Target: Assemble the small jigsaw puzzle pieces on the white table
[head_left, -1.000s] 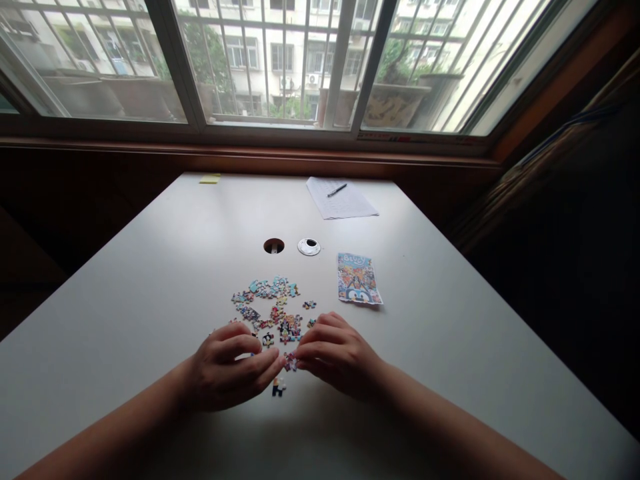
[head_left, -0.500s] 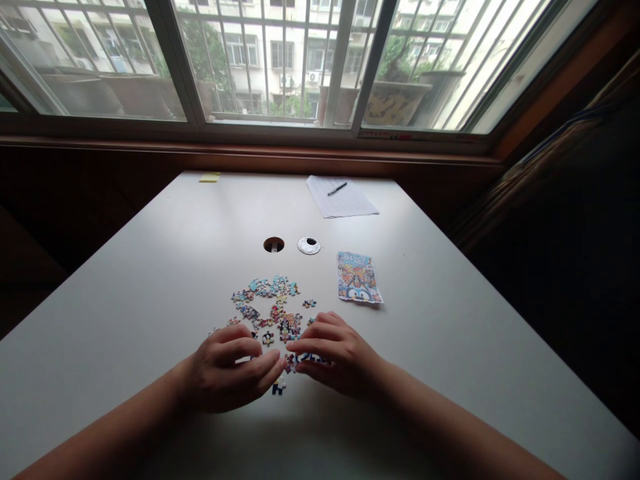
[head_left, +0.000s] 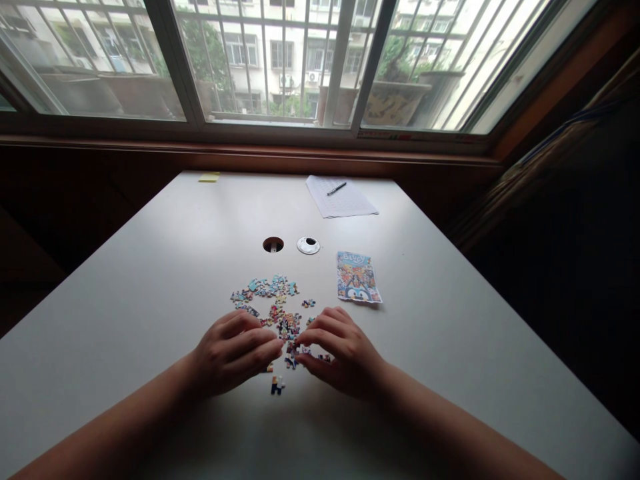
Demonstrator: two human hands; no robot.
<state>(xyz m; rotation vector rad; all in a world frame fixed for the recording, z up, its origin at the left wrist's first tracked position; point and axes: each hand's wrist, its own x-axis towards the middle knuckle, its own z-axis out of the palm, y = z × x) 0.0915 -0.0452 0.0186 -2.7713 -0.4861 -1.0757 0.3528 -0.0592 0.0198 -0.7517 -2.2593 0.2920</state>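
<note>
Loose and joined jigsaw pieces (head_left: 273, 287) lie in a colourful cluster on the white table (head_left: 150, 267). My left hand (head_left: 237, 350) rests at the cluster's near left, its fingers pressed together and their tips at the joined pieces (head_left: 289, 325); whatever they pinch is hidden. On the other side, my right hand (head_left: 345, 350) curves over several pieces, thumb and index finger apart, with pieces visible in the gap. A single black, white and yellow jigsaw piece (head_left: 277, 385) lies nearer to me, below the hands.
Right of the cluster lies a picture sheet (head_left: 359, 279). Behind it are a round metal grommet (head_left: 309, 245) and a cable hole (head_left: 273, 245). Paper (head_left: 343, 203) with a pen (head_left: 337, 189) and a yellow sticky note (head_left: 209, 177) lie at the far edge, below a barred window (head_left: 280, 67).
My left hand has shifted slightly up and away, uncovering a piece beneath it. My right hand's fingertips have moved a little right and up, showing more pieces between the hands.
</note>
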